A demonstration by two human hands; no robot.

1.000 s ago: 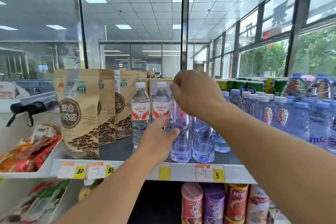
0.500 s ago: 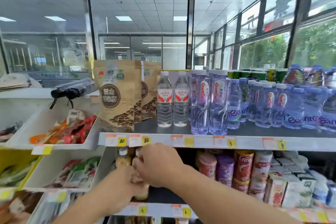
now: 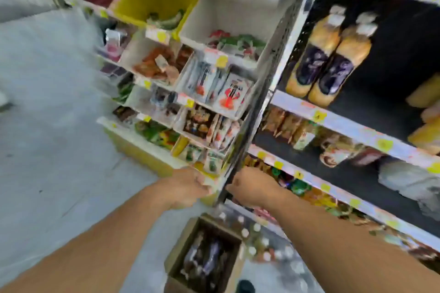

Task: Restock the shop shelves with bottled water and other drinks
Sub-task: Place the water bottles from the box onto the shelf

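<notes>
The view is blurred and points down at the floor in front of the shelves. My left hand point(image 3: 188, 185) and my right hand point(image 3: 252, 188) hang side by side, a little apart, above an open cardboard box point(image 3: 181, 245) with dark bottles inside. To the right of the box stands a pack of water bottles point(image 3: 262, 245) with white caps. My right hand's fingers are curled in with nothing seen in them. Blur hides the left hand's fingers. Two yellow drink bottles point(image 3: 328, 59) with dark labels stand on the black shelf at the upper right.
A metal shelf upright point(image 3: 257, 102) runs down between my hands. White and yellow snack bins point(image 3: 214, 83) are stacked to its left. Shelf edges with yellow price tags point(image 3: 333, 121) step down on the right. Grey floor point(image 3: 47, 126) spreads out to the left.
My view has swung down from the water shelf to the floor and the box. Both hands dropped from the shelf of bottles, met briefly, and are now apart low down.
</notes>
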